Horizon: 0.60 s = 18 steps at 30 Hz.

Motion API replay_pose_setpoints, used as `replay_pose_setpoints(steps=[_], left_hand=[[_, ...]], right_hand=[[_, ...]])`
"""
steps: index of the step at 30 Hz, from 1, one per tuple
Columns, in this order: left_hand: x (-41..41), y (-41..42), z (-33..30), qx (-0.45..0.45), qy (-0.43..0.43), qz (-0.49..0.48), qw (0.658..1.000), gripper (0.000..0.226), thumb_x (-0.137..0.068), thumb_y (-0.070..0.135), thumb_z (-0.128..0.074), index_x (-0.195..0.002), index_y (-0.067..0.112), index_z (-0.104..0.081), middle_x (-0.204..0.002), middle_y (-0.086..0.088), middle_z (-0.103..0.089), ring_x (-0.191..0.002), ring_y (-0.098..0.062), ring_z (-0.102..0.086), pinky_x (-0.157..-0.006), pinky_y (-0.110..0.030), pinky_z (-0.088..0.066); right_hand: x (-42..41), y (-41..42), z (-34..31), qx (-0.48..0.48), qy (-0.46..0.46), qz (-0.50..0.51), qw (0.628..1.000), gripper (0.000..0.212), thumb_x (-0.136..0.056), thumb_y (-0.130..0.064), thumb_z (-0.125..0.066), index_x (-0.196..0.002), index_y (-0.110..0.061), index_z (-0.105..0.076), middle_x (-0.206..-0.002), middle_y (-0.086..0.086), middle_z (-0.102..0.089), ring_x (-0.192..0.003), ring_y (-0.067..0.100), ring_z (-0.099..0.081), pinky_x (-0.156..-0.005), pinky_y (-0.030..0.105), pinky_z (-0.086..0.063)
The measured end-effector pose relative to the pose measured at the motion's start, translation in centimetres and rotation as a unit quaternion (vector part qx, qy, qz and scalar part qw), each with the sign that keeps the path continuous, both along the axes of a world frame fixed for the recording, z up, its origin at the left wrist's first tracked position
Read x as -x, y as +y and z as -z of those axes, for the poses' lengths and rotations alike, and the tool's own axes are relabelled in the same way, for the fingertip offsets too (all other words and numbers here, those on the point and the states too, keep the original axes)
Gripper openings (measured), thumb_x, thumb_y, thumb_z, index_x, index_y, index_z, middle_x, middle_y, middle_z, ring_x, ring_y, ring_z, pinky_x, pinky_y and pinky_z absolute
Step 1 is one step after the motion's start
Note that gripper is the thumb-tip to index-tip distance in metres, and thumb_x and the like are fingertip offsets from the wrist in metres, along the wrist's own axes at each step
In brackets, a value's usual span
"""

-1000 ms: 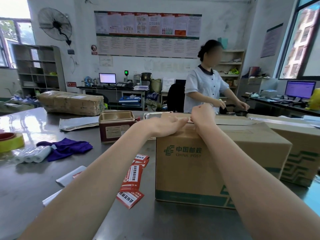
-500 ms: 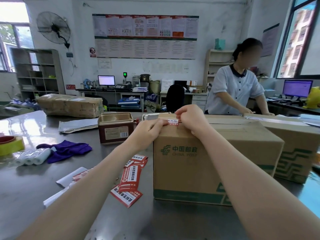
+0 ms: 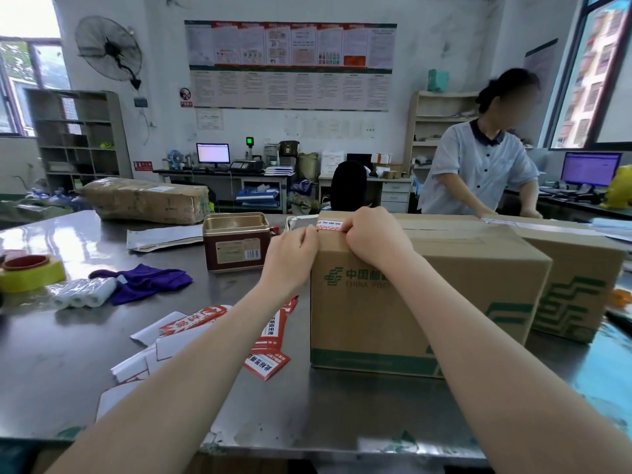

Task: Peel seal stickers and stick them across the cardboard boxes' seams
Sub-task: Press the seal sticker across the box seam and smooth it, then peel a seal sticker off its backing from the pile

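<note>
A China Post cardboard box stands on the steel table. A red-and-white seal sticker lies along the box's top at its near left corner. My left hand is at the box's left edge, its bent fingers pinching the sticker's left end. My right hand sits on top of the box, with curled fingers over the sticker's right end, which they hide. More red sticker sheets lie on the table left of the box.
White backing papers, a purple cloth, a yellow tape roll, a brown tin and a wrapped parcel lie to the left. A second box stands right, with a person behind it.
Both hands have brought the sticker to the box's near left corner, where it now lies flat on the top. The person behind has stepped to the right.
</note>
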State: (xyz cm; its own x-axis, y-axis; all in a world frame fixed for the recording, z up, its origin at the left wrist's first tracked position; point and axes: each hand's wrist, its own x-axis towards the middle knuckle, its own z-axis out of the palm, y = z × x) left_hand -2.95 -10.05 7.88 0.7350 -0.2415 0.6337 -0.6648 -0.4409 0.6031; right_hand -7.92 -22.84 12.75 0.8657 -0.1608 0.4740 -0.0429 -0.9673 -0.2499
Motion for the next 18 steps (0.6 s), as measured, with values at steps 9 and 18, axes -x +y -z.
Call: replay_pose_setpoints(steps=[9,18], left_hand=[[1.5,2.7,-0.4,0.161,0.166,0.107,0.967,0.062,-0.101,0.043,-0.018,-0.115,0.004,-0.065,-0.1,-0.007,-0.072,-0.103,-0.014,-0.064,-0.099,-0.029,-0.038],[0.2,8.0,1.2,0.219,0.208,0.018,0.953,0.055,-0.102,0.038,-0.022,-0.09,0.01,-0.067,-0.082,-0.004,-0.072,-0.088,-0.015,-0.066,-0.101,-0.04,-0.042]], right_hand=[[3.0,3.0,2.5,0.015,-0.107,-0.04,0.993,0.037,-0.087,-0.007,-0.042,-0.103,-0.023,-0.071,-0.097,0.004,-0.072,-0.085,0.025,-0.063,-0.071,0.038,-0.054],[3.5,9.6,6.7,-0.009,-0.129,-0.181,0.975,0.032,-0.091,0.002,-0.046,-0.116,-0.008,-0.065,-0.114,0.011,-0.067,-0.107,0.024,-0.062,-0.091,0.036,-0.051]])
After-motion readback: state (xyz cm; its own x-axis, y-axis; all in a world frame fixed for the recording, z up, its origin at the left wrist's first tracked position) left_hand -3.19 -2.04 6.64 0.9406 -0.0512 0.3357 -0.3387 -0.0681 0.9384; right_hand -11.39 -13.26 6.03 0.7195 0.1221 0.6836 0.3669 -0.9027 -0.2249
